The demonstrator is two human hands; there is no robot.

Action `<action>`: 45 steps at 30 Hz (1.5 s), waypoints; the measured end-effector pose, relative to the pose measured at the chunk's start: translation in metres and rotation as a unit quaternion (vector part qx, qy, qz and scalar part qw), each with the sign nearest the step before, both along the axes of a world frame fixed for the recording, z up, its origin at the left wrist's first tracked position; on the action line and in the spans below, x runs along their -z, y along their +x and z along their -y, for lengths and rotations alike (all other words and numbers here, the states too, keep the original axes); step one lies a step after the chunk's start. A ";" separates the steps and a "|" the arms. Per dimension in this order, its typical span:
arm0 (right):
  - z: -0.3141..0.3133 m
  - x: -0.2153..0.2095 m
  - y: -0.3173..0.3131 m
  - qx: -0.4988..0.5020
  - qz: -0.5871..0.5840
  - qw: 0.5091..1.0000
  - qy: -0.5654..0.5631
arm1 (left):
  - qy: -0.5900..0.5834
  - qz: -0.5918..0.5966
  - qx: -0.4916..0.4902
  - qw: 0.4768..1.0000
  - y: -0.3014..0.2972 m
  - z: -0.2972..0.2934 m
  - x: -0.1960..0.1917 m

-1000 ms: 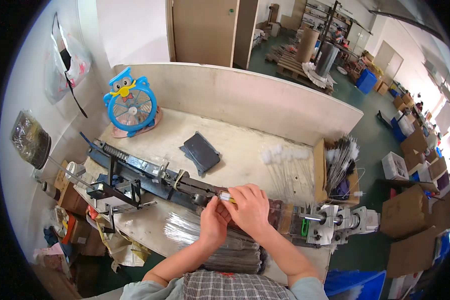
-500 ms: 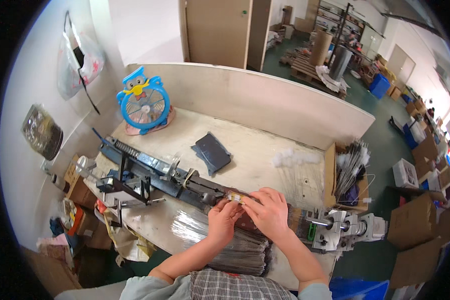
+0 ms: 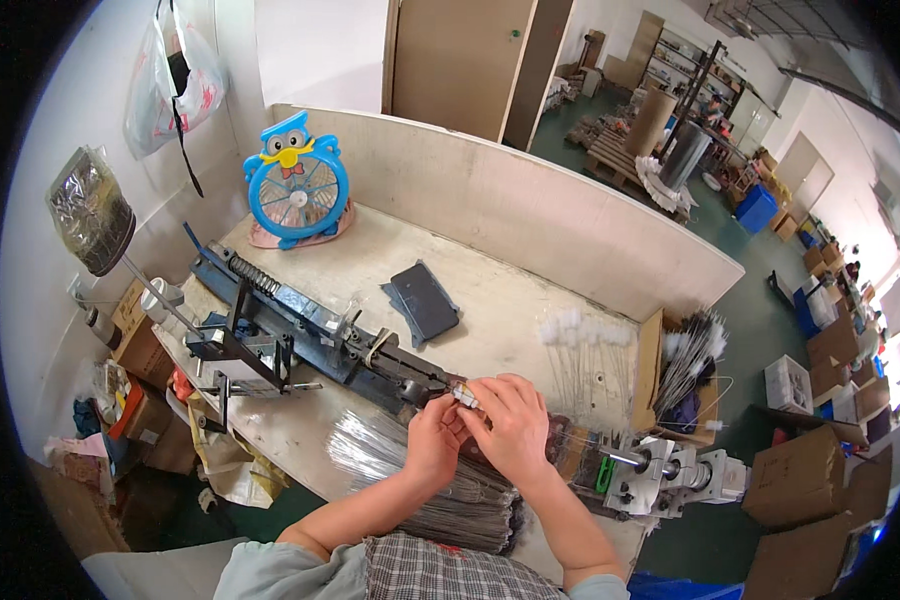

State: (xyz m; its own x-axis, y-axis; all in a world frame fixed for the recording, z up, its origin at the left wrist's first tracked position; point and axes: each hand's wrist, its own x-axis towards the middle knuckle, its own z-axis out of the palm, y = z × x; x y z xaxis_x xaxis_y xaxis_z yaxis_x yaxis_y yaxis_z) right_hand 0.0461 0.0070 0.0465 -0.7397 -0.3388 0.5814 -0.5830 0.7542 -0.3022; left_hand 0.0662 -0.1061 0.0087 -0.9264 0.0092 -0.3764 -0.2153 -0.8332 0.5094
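Both hands meet over the bench, at the near right end of a long dark metal fixture. A small white and yellowish piece, too small to name, is pinched in the fingers of my right hand. My left hand is closed beside it, fingertips bent in toward the same piece; whether it grips the piece too is hidden. Under my forearms lies a thick bundle of thin silvery wires, partly covered by the left arm. To the right of the hands sits a metal shaft unit with a green part.
A blue cartoon-shaped fan stands at the back left. A dark flat rectangular object lies mid-table. White-tipped wires rest near a cardboard box full of similar ones. A low partition borders the bench's far side.
The whole view has shifted slightly. My hands stay together at the fixture's end; the small piece looks turned, with more white showing between the fingers.
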 end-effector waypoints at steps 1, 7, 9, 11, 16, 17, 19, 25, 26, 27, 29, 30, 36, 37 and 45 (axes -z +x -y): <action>0.004 0.001 0.000 0.012 0.004 1.000 -0.011 | 0.002 -0.006 0.001 1.000 0.000 0.000 -0.002; 0.001 0.004 0.001 0.022 -0.016 1.000 -0.015 | 0.019 0.002 -0.001 1.000 0.001 -0.001 0.002; 0.001 0.004 0.002 0.026 -0.022 0.999 -0.009 | 0.027 -0.006 -0.007 1.000 0.000 -0.001 0.010; 0.003 0.005 0.001 0.025 0.002 1.000 -0.005 | 0.032 -0.013 -0.010 0.999 0.001 0.000 0.015; 0.003 0.006 -0.002 0.021 0.002 1.000 -0.004 | 0.019 -0.012 0.000 1.000 0.002 -0.001 0.000; 0.004 0.006 -0.002 0.022 0.002 1.000 -0.011 | 0.019 -0.012 0.000 1.000 0.001 -0.002 0.002; 0.006 0.009 -0.002 0.032 0.001 0.999 -0.019 | 0.019 -0.017 -0.019 0.999 0.002 -0.002 0.006; -0.004 0.008 0.002 0.045 -0.026 0.999 -0.002 | 0.013 -0.049 -0.001 0.999 0.001 -0.001 0.014; -0.005 0.008 0.003 0.034 -0.034 0.999 0.006 | 0.012 -0.047 0.001 0.999 0.001 -0.002 0.012; -0.006 0.009 0.004 0.037 -0.031 0.999 0.006 | -0.002 -0.042 -0.014 0.999 0.000 -0.004 0.004; -0.008 0.009 0.004 0.041 -0.024 0.999 0.002 | -0.017 -0.034 -0.026 0.999 0.002 -0.007 0.000; -0.009 0.009 0.003 0.041 -0.024 0.999 0.002 | -0.023 -0.033 -0.027 0.999 0.000 -0.006 0.000; -0.013 0.010 0.003 0.044 -0.017 0.999 -0.012 | -0.040 -0.026 -0.020 0.999 -0.001 -0.007 -0.005; -0.013 0.010 0.003 0.042 -0.019 0.999 -0.012 | -0.039 -0.030 -0.019 0.999 -0.001 -0.007 -0.004; -0.011 0.011 0.001 0.034 -0.031 0.999 -0.021 | 0.002 -0.026 -0.028 0.999 0.001 -0.005 -0.005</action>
State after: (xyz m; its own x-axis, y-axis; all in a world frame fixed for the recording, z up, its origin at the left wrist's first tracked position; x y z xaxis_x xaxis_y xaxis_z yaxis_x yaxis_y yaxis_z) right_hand 0.0472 0.0178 0.0353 -0.7230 -0.2633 0.6387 -0.5488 0.7804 -0.2996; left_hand 0.0671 -0.1009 0.0138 -0.9441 -0.0413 -0.3272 -0.1414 -0.8456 0.5148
